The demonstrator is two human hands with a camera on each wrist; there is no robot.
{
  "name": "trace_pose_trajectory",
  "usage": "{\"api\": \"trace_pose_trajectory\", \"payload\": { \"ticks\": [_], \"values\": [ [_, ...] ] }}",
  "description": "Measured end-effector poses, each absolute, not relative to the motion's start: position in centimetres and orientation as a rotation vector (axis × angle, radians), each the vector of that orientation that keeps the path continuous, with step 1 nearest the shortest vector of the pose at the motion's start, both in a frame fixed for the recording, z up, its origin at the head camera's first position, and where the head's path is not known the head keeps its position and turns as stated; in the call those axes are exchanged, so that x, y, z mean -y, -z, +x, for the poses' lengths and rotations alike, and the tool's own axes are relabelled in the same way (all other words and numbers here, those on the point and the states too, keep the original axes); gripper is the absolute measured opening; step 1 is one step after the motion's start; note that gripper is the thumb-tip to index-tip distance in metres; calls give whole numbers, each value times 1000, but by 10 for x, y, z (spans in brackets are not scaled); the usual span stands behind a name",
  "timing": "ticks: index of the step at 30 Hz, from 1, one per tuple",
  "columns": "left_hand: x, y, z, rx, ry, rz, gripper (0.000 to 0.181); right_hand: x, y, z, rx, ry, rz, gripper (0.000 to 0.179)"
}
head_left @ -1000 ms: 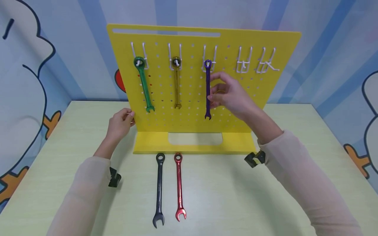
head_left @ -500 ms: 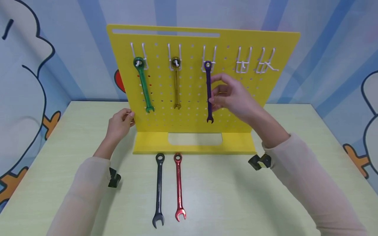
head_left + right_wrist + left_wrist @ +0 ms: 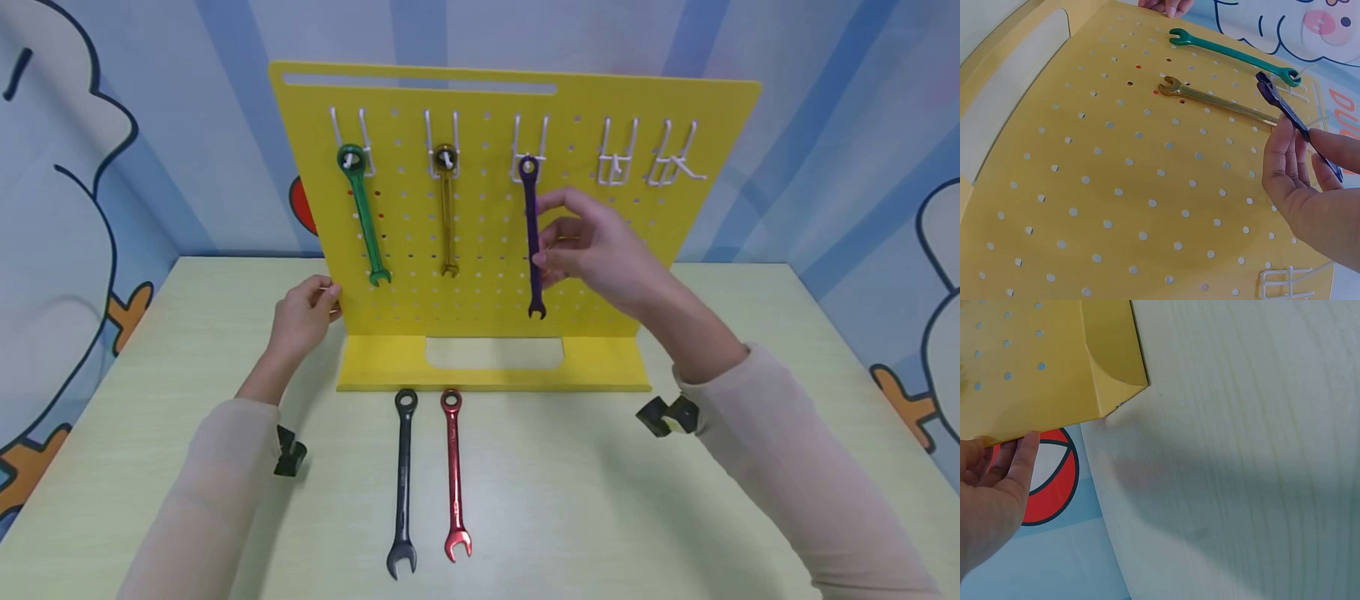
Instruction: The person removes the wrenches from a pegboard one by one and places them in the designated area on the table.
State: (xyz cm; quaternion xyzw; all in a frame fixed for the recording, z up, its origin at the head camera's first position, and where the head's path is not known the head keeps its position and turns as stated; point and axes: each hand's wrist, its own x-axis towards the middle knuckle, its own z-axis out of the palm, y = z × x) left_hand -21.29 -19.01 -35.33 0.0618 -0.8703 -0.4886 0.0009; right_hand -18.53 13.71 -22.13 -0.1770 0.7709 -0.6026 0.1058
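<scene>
A purple combination wrench (image 3: pixel 532 233) is pinched between the thumb and fingers of my right hand (image 3: pixel 600 246), in front of the yellow pegboard (image 3: pixel 487 300). Its ring end overlaps the tip of the third white hook (image 3: pixel 516 137); whether the hook still passes through the ring I cannot tell. The right wrist view shows the purple wrench (image 3: pixel 1291 112) tilted away from the board. My left hand (image 3: pixel 302 315) grips the pegboard's left edge, also seen at the board's rim in the left wrist view. A green wrench (image 3: pixel 363 221) and a gold wrench (image 3: pixel 448 217) hang on the first two hooks.
Two more white hooks, the fourth (image 3: pixel 617 158) and fifth (image 3: pixel 675 158), are at the board's right with nothing on them. A dark grey wrench (image 3: pixel 404 483) and a red wrench (image 3: pixel 455 475) lie on the pale table (image 3: pixel 570 500) before the board's base (image 3: pixel 382 358).
My right hand has drawn slightly down, right and toward me with the purple wrench, whose open end swings lower and rightward. The left hand has stayed on the board's edge.
</scene>
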Motion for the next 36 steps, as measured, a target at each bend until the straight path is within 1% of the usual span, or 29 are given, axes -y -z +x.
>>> {"api": "trace_pose_trajectory", "payload": {
  "ticks": [22,28,36],
  "values": [
    [190,355,-215,2731,1519,205,35,-147,225,-175,-2272,1745,-587,38],
    [190,354,-215,2736,1518,207,34,-151,236,-174,-2267,1706,-580,36],
    [190,355,-216,2746,1517,224,35,-154,264,-170,-2224,1619,-473,38]
  ]
}}
